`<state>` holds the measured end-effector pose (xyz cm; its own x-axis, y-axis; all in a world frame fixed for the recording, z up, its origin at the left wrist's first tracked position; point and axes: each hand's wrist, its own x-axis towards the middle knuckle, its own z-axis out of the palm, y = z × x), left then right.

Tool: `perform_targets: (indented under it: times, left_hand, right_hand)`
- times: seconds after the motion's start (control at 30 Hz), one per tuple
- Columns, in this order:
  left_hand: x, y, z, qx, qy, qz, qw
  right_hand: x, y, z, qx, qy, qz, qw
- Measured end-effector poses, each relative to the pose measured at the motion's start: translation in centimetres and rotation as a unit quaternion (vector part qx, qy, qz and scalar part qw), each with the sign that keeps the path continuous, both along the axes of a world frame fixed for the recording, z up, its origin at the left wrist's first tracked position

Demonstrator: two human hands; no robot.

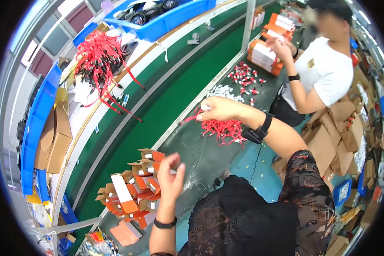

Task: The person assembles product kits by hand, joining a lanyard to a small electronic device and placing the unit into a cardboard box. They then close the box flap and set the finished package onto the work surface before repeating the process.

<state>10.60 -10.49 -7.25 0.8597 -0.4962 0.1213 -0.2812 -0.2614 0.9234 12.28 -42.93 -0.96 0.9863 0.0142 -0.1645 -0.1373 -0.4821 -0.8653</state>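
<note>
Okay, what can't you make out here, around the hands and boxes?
- Head view: whether the white piece joins the red strap; the right hand covers it.
- Head view: most contents of the nearer open boxes, hidden by flaps.
- Head view: the left forearm, cut off by the lower edge.
- Head view: whether the co-worker's hands hold anything; too small, blurred.

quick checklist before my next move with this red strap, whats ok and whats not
1. Red strap gripped: ok, pinched in the right hand.
2. Strap clear of the red pile: cannot tell, the hand hides part of it.
3. Left hand free: ok, nothing visible in it.
4. Orange-and-white boxes open: ok for several, with flaps raised.
5. Box contents: cannot tell, insides only partly visible.
6. Other person's hands out of the way: ok, up beyond the right hand.
</note>
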Motion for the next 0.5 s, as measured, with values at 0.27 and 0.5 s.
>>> perform_targets:
  times: [0.27,0.5]
  left_hand:
    - [3.0,-10.0,7.3,-0.126,-0.016,-0.211,0.969]
    - [1.6,-7.6,8.4,-0.114,0.046,-0.221,0.967]
  right_hand:
    - [-5.2,4.0,11.2,-0.064,-0.065,0.087,0.992]
    - [-8.4,3.6,12.0,-0.099,-0.063,0.127,0.985]
